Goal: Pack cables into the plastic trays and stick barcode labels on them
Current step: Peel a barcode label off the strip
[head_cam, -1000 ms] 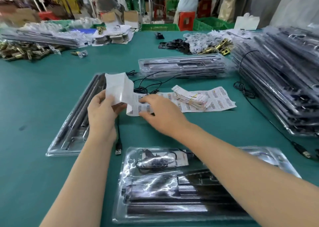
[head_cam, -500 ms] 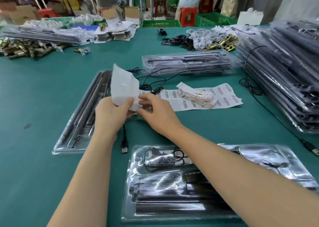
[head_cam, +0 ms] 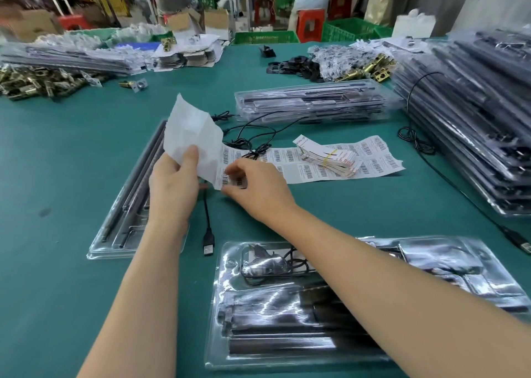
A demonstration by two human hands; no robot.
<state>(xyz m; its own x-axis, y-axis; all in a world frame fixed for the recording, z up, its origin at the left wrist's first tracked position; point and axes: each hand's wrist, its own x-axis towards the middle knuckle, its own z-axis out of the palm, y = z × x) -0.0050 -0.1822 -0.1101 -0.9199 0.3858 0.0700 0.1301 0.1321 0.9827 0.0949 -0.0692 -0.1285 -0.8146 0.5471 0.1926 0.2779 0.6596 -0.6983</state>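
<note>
Raised higher now, the sheet (head_cam: pixel 290 159) has its blank end gripped by the left hand (head_cam: pixel 172 185); the right hand (head_cam: pixel 258 189) pinches a label (head_cam: pixel 228 180) at its edge. Table (head_cam: pixel 57 162) left of the sheet lies open; barcode print is unreadable.

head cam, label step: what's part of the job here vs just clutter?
Job: label sheet, gripped by left hand, pinched by right hand; near tray holding coiled cable; left tray; USB cable; tray stacks.
Lying about: brass latches; tag bundle; black clips; green crates.
</note>
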